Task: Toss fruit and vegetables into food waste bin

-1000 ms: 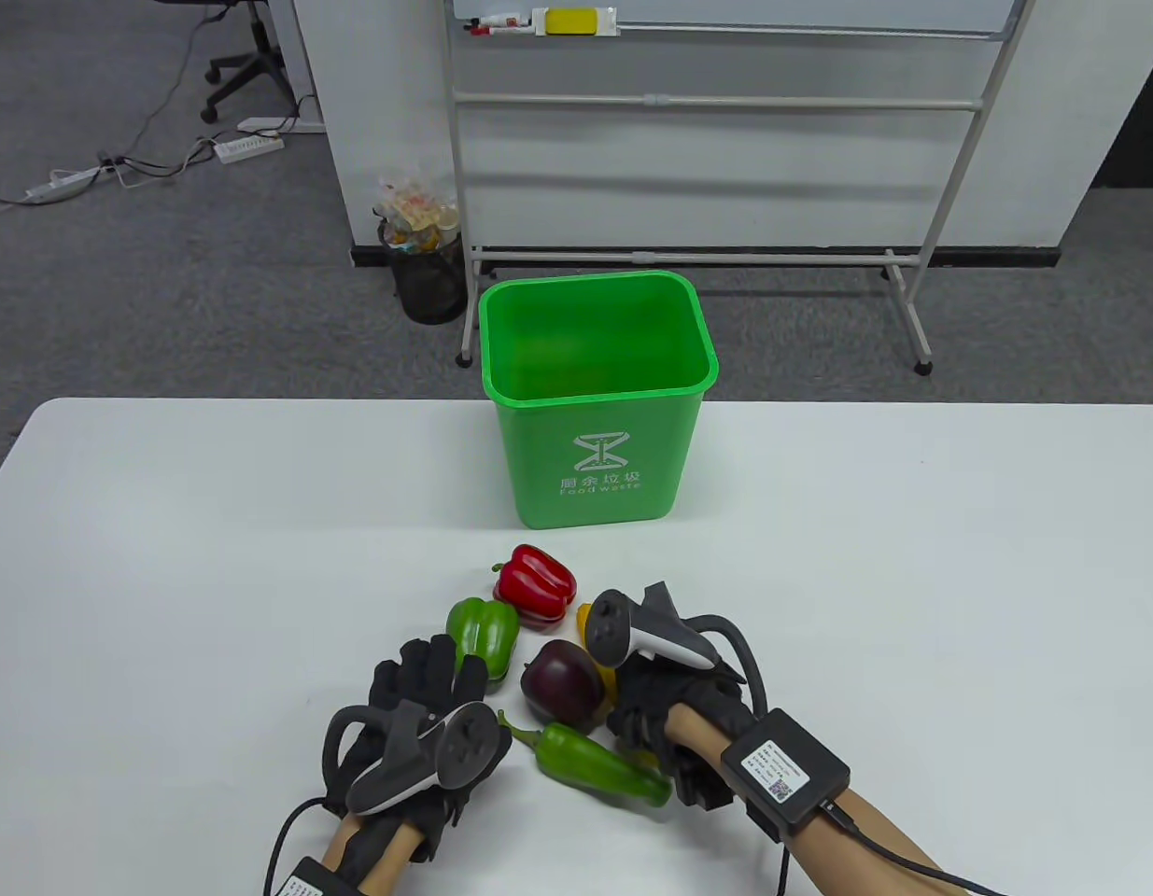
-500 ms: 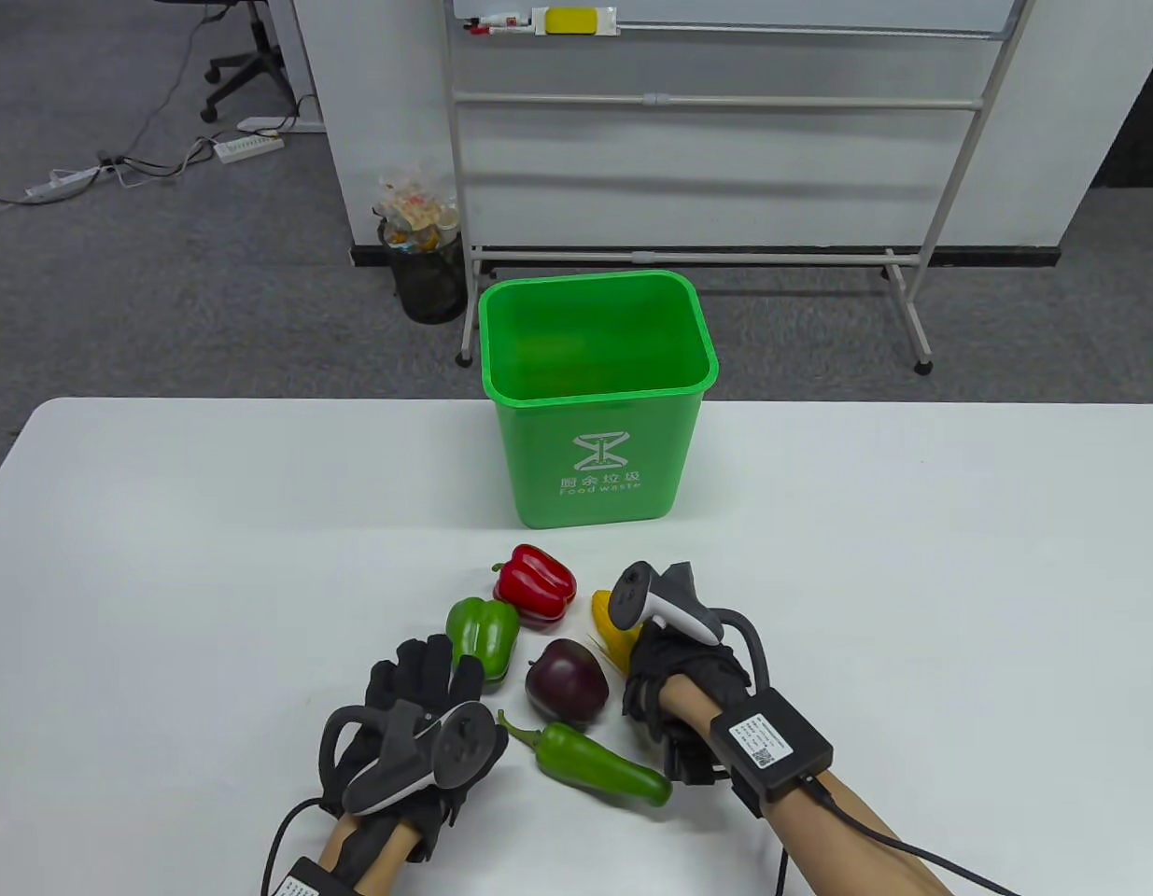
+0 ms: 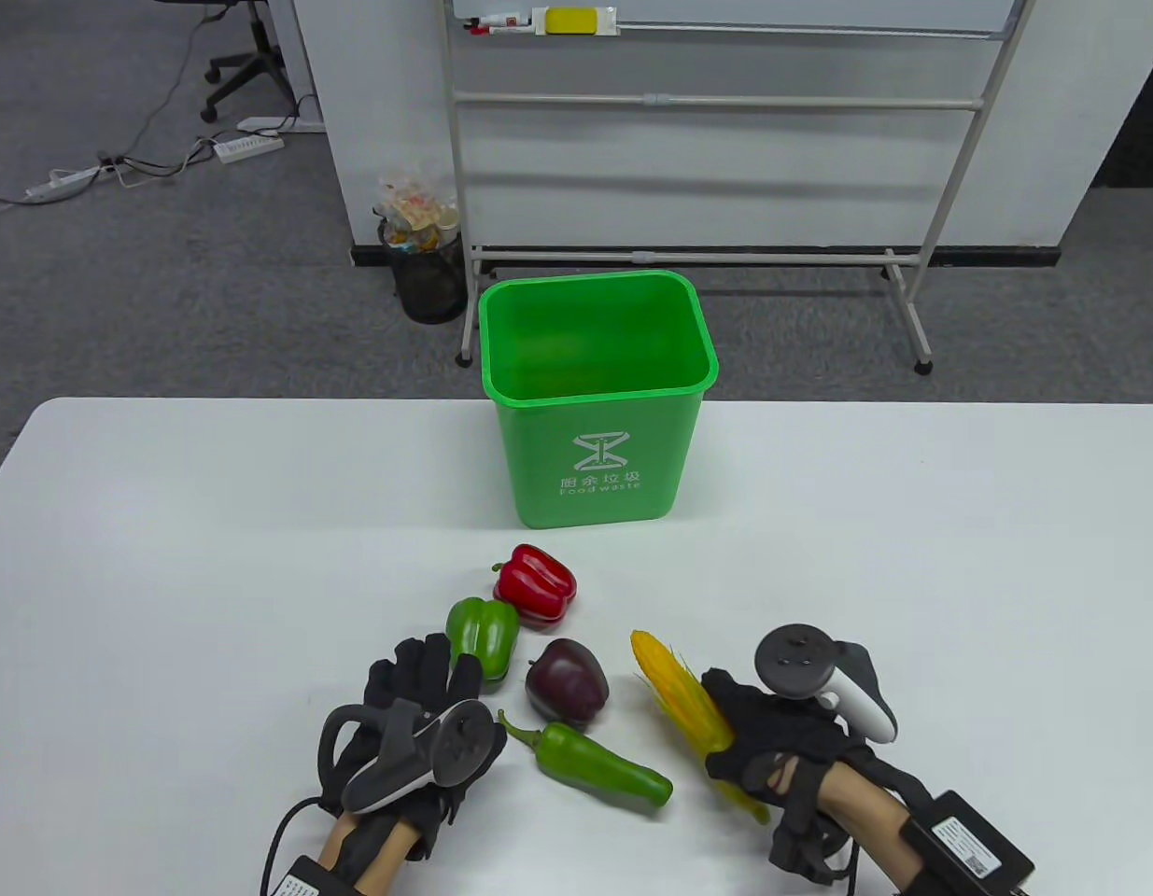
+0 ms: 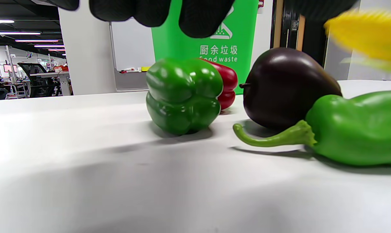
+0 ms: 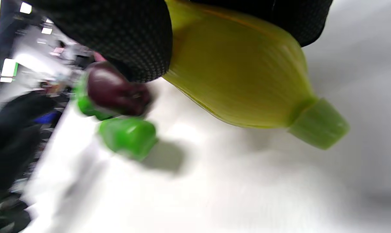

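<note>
the right hand point(image 3: 781, 747) holds a yellow corn cob point(image 3: 683, 695), with the black glove fingers point(image 5: 124, 42) wrapped around its middle. the corn is lifted off the white table point(image 3: 912, 560), and its tip points up and away toward the far left. its green stem end point(image 5: 318, 124) sticks out below the hand (the right wrist view is blurry, so small things are hard to see there).

the left hand point(image 3: 417, 709) lies flat on the table with its fingers stretched out and holds nothing. its fingertips point(image 3: 441, 653) are right next to the green bell pepper point(image 3: 483, 637), and i cannot tell if they touch it.

the red bell pepper point(image 3: 535, 584) sits just behind the green one, closer to the bin. the dark purple eggplant point(image 3: 567, 682) is beside them, in the middle of the pile. the long green pepper point(image 3: 599, 767) lies in front of the eggplant, with its stem pointing toward the left hand.

the green food waste bin point(image 3: 599, 392) stands upright at the far side of the table, behind all the food. i see nothing inside it from above.
</note>
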{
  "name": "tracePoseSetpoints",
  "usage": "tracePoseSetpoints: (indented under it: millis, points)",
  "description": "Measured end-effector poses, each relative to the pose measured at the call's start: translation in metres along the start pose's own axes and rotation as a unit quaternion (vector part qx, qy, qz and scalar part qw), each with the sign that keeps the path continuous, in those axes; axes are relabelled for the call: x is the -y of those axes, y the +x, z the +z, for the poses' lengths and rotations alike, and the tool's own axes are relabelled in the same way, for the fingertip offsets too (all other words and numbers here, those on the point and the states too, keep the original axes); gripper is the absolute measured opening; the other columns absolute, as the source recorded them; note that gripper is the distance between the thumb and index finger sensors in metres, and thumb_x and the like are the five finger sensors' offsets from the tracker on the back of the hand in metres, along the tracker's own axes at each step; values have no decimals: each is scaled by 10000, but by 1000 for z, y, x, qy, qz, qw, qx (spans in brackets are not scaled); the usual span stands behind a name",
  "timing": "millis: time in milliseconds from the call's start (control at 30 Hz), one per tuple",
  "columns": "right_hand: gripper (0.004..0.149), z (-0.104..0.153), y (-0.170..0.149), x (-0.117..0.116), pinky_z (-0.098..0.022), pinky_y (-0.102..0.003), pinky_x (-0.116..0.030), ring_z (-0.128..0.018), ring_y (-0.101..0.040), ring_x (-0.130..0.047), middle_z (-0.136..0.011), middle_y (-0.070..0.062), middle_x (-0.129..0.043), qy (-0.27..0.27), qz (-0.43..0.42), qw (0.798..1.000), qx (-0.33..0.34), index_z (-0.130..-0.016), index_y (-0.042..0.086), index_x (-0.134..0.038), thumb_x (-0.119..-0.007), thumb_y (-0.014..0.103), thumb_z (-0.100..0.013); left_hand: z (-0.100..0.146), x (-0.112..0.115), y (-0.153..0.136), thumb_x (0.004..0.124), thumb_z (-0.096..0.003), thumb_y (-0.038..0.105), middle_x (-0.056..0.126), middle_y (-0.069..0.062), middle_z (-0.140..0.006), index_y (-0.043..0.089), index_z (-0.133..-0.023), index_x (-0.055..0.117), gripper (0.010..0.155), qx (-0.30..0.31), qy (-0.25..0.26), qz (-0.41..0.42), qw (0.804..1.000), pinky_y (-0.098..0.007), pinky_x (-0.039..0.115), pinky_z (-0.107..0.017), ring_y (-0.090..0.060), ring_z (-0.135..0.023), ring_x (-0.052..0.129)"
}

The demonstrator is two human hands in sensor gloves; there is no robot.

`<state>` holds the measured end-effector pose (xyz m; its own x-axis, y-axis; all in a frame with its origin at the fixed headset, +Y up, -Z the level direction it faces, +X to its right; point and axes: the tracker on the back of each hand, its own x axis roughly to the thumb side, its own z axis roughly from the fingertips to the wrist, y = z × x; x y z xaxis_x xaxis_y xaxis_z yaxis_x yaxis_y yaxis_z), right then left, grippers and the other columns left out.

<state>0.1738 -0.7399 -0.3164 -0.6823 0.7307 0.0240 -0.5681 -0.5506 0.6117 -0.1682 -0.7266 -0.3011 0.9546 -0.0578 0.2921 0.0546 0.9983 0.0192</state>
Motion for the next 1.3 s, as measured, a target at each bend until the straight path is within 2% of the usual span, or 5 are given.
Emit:
tracePoseSetpoints:
  millis: [300, 433, 533, 800, 1300]
  points:
    - [930, 27, 71, -10, -655, -638, -614, -946, -464, -685, -1075, -193, -461, 59, -191, 940, 277, -1076, 94, -283, -890, 244, -388, -3, 6, 4, 607, -402, 622, 404, -268, -1118, 140, -1040, 539, 803, 5, -12, 4, 1000, -713, 475, -683, -572, -999, 484]
    - [923, 5, 179, 91, -691, -639, -587, -990, -444, -653, -1097, -163, -441, -65, -264, 896, 350, -1082, 124, -268, -879, 243, -402, -3, 5, 8, 608, -401, 621, 404, -269, -1118, 139, -1039, 539, 803, 9, -9, 7, 1000, -713, 476, -682, -571, -999, 485]
    - [977, -25, 228, 165, -718, -676, -484, -1054, -448, -522, -1115, -167, -308, -199, -291, 903, 246, -1060, 129, -173, -870, 320, -403, -3, 7, 8, 608, -400, 622, 408, -269, -1117, 140, -1039, 541, 802, 4, -13, 9, 1000, -713, 477, -681, -572, -997, 488]
    - [914, -31, 190, 156, -705, -704, -467, -1058, -492, -473, -1120, -206, -258, -213, -228, 937, 158, -1073, 116, -174, -751, 468, -457, -1, 3, 0, 610, -400, 621, 404, -267, -1119, 139, -1039, 539, 804, -7, -5, 15, 1000, -714, 471, -684, -570, -1001, 482]
    - [746, 67, 113, 144, -698, -710, -499, -1037, -471, -594, -1128, -158, -446, -325, -173, 885, 285, -1083, 160, -454, -742, 434, -451, -3, 5, 5, 609, -402, 620, 401, -267, -1119, 139, -1040, 536, 803, -6, -11, 9, 1000, -714, 472, -683, -572, -1000, 481]
